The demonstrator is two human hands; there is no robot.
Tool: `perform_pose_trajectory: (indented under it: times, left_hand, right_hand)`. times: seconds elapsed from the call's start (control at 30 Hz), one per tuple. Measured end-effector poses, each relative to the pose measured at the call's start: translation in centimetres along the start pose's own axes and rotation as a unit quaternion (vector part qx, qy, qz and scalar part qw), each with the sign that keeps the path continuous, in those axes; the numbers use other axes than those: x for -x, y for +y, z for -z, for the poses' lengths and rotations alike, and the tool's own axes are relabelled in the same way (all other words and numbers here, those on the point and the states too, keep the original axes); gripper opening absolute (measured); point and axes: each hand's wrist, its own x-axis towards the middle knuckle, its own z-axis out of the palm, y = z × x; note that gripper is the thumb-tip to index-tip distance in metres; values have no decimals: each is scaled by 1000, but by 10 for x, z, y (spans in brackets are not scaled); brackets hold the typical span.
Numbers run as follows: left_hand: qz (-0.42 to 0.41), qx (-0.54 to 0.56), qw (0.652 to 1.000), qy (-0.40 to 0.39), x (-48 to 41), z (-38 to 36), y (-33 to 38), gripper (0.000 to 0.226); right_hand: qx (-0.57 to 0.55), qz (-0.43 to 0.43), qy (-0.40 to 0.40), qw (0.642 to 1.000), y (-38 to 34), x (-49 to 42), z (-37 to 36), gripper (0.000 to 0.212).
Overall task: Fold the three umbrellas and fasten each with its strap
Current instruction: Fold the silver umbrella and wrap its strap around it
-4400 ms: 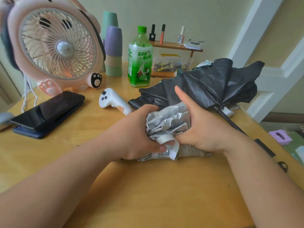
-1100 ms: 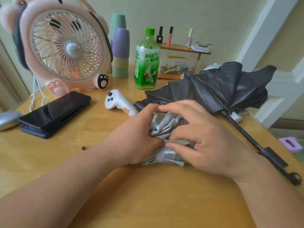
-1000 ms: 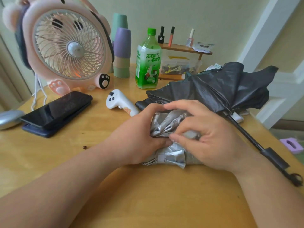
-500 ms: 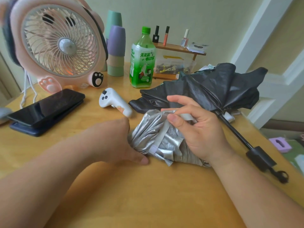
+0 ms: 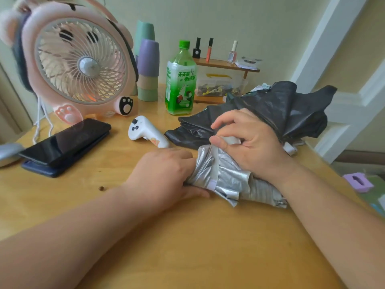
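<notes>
— Which step is in hand?
— I am fastening the silver umbrella (image 5: 225, 176), mid-table (image 5: 187, 236). My left hand (image 5: 166, 174) grips its left end; my right hand (image 5: 256, 149) pinches the strap (image 5: 214, 163).
— Next?
— I think: pull the strap around, press it closed. The black umbrella (image 5: 270, 109) crowds the far side; there is room on the near side.

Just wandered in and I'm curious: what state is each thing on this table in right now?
silver umbrella: bunched up, lying flat.
strap: drawn over the bundle, its end pinched, not visibly fastened.
black umbrella: canopy loose, unstrapped.
left-hand grip: holds the silver umbrella's end.
right-hand grip: pinches the strap's end.
green bottle: upright, capped.
phone: screen dark.
</notes>
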Motion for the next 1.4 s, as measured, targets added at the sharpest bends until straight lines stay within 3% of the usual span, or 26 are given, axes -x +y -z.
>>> perform_pose_trajectory:
  times: [0.1, 0.17, 0.27, 0.33, 0.47, 0.53, 0.67, 0.8, 0.87, 0.93, 1.03, 1.13, 1.2, 1.27, 1.37, 1.4]
  left_hand:
    - [-11, 20, 999, -26, 3, -14, 1, 63]
    - [56, 99, 992, -46, 3, -8, 7, 65]
    - [215, 201, 943, -156, -9, 11, 22, 65]
    - [269, 210, 903, -262, -22, 18, 21, 64]
    - [263, 283, 835, -392, -46, 22, 7, 67]
    - [221, 300, 828, -419, -55, 25, 10, 53]
    - [193, 280, 863, -373, -58, 23, 16, 33]
    - [158, 203, 927, -273, -42, 25, 21, 36]
    - [140, 174, 953, -204, -33, 22, 18, 39]
    - [138, 191, 955, -182, -21, 16, 18, 41]
    - [192, 233, 930, -209, -16, 18, 21, 46]
    - [216, 261, 897, -284, -35, 27, 20, 56]
    - [200, 377, 853, -300, -50, 30, 18, 63]
    - [169, 498, 815, -245, -54, 23, 16, 62]
    - [173, 622, 754, -119, -36, 9, 12, 41]
    - [165, 629, 752, -104, -31, 7, 14, 32]
  right_hand:
    - [-180, -125, 5, 976, 5, 22, -9, 11]
    - [-251, -180, 15, 951, 3, 27, -7, 12]
    - [-300, -233, 8, 925, -2, 26, -2, 10]
    - [-334, -254, 2, 908, -6, 26, -2, 6]
    - [-361, -230, 4, 904, -10, 30, -1, 13]
    - [-348, -204, 9, 915, -10, 32, 0, 11]
    - [-273, -128, 34, 953, -12, 35, 3, 12]
    - [-206, -13, 17, 978, -15, 35, 7, 10]
    - [-229, -30, -6, 973, -13, 34, 7, 10]
    - [-261, -69, -28, 963, -13, 35, 2, 10]
    - [-298, -103, -50, 948, -14, 38, -3, 9]
    - [-313, -112, -59, 941, -16, 38, -1, 9]
    - [-328, -112, -48, 937, -17, 37, -1, 6]
    - [-372, -112, -30, 921, -18, 37, -2, 3]
    - [-370, -121, -18, 921, -17, 36, -3, 2]
    - [-368, -126, -12, 921, -17, 36, -2, 4]
